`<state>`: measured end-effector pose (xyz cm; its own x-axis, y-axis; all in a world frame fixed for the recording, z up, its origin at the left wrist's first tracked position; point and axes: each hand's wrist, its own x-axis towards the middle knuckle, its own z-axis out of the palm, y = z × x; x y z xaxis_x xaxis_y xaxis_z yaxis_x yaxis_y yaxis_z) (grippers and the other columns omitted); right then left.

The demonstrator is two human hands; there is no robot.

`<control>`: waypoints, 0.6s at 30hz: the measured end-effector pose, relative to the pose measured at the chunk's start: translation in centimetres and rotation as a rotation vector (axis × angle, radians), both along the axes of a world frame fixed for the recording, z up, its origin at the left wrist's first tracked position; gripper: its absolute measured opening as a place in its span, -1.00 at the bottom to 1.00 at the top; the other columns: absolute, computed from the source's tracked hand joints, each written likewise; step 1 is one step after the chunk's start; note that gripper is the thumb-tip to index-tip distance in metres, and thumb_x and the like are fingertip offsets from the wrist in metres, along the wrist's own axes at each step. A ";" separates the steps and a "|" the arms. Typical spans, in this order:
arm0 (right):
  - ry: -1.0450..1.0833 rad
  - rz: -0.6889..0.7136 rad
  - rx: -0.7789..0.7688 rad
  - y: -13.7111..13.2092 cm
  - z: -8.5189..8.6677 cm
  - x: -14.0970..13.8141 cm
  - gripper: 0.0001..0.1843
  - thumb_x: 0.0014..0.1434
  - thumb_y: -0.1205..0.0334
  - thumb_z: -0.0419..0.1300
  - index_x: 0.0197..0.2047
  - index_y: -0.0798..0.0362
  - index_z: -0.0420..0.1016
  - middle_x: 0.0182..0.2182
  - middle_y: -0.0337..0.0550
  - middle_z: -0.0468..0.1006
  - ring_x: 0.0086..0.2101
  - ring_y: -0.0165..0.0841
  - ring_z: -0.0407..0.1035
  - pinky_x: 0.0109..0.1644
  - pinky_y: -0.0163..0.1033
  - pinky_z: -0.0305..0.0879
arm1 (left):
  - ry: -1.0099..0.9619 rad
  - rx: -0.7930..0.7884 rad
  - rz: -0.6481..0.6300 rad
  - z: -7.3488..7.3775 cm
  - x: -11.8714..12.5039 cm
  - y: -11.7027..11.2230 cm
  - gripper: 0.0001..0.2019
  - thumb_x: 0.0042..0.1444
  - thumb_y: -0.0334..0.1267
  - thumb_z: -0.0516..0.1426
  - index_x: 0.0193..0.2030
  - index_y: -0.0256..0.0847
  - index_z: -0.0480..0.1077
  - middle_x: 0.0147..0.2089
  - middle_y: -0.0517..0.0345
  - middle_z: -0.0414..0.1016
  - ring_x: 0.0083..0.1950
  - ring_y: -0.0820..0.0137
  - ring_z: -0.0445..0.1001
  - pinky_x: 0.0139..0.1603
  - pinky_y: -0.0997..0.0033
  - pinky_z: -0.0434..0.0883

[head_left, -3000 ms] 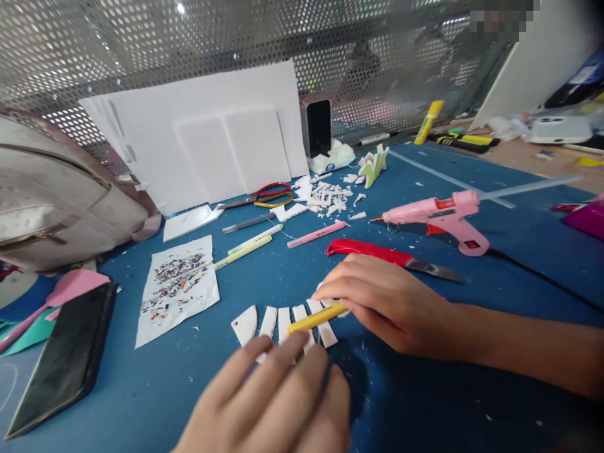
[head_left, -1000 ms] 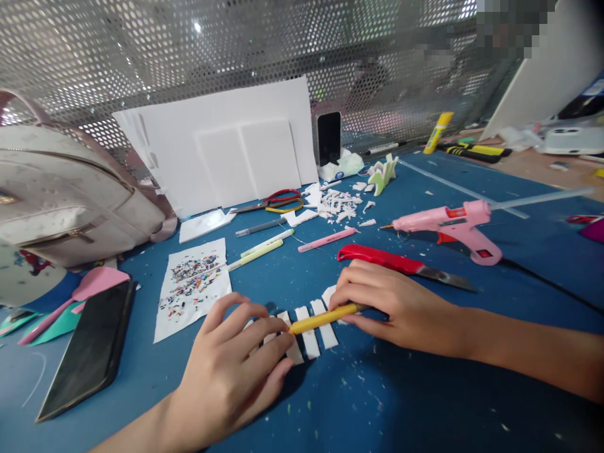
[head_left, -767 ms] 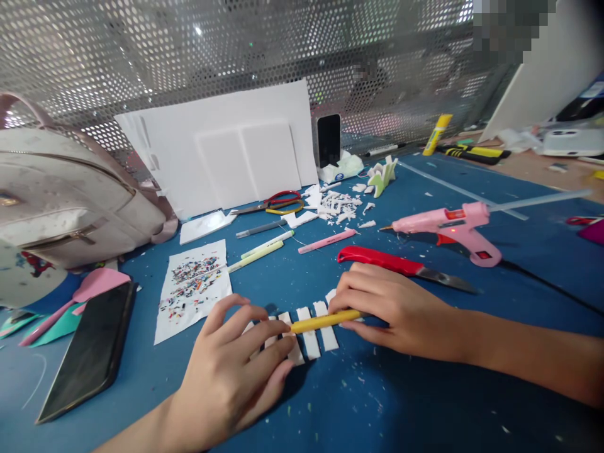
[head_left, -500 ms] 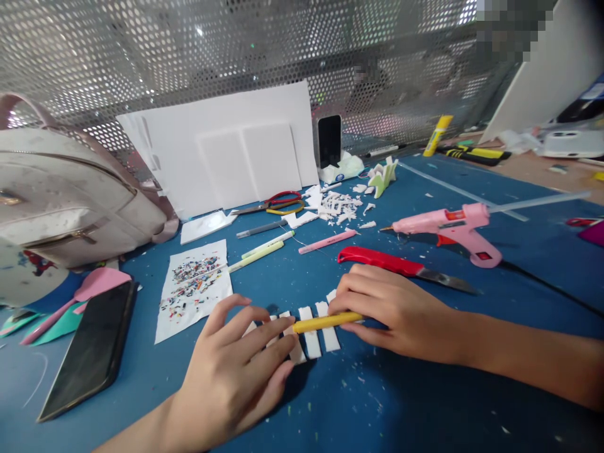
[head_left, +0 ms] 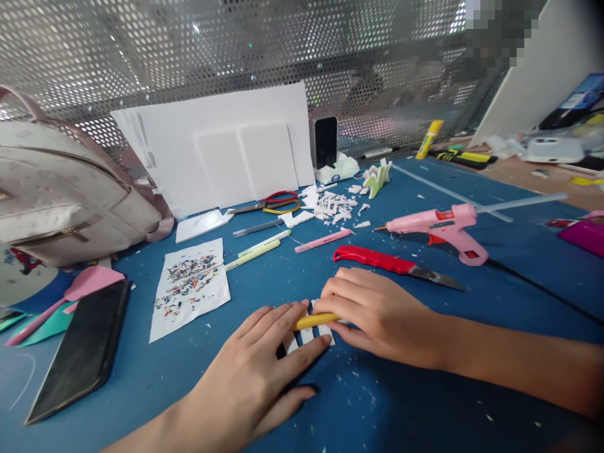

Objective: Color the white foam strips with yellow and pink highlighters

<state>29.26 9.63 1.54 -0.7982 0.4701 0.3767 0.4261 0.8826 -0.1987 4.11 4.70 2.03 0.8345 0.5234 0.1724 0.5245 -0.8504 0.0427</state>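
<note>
Pressing flat with left hand [head_left: 264, 371], fingers spread, on white strips [head_left: 307, 335] and covering most of them; perhaps three visible, just between both hands. Gripping one yellow tool [head_left: 312, 321] in closed right hand [head_left: 377, 314], with tip touching left fingertips.

Brightly and evenly lit from overhead. Pinpoint glare on the perforated metal screen [head_left: 193, 28] toward eleven and twelve o'clock; near blown-out white on the foam boards [head_left: 212, 145] just above centre. Soft, short shadows beneath the left hand [head_left: 259, 371] at six o'clock and under the pink glue gun [head_left: 438, 223] at three. Bowed by wide-angle distortion toward the rim, slightly soft in the corners; blocky pixelated patch [head_left: 500, 19] at one o'clock.
</note>
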 end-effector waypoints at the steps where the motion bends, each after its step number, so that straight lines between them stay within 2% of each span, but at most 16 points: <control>1: 0.011 -0.004 -0.012 0.0 0.0 -0.1 -0.81 0.33 0.32 0.09 -0.05 0.11 0.48 -0.21 -0.09 0.46 -0.20 -0.25 0.23 -0.13 -0.17 0.15 | 0.007 -0.015 0.006 0.0 0.0 0.0 -0.49 0.36 -0.07 0.01 0.39 -0.12 0.17 0.38 -0.24 0.20 0.38 0.00 0.20 0.21 -0.10 0.34; 8: 0.050 -0.036 -0.045 0.1 -0.3 -0.6 -0.86 0.25 0.36 0.15 -0.13 0.13 0.48 -0.27 -0.09 0.43 -0.25 -0.26 0.23 -0.20 -0.20 0.16 | 0.002 -0.070 0.019 0.1 0.0 0.1 -0.50 0.36 -0.06 0.00 0.39 -0.09 0.16 0.39 -0.22 0.18 0.39 0.01 0.18 0.24 -0.15 0.32; 18: 0.028 -0.070 -0.064 -0.2 -0.4 -0.8 -0.87 0.26 0.38 0.13 -0.13 0.12 0.45 -0.25 -0.09 0.42 -0.23 -0.24 0.23 -0.20 -0.19 0.17 | -0.015 -0.100 0.024 0.3 0.1 0.1 -0.52 0.36 -0.04 0.00 0.37 -0.09 0.19 0.37 -0.21 0.20 0.37 0.01 0.20 0.25 -0.17 0.29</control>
<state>28.48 9.46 1.18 -0.7523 0.5480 0.3656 0.4796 0.8361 -0.2664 4.19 4.82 2.30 0.8192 0.5584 0.1306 0.5433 -0.8287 0.1348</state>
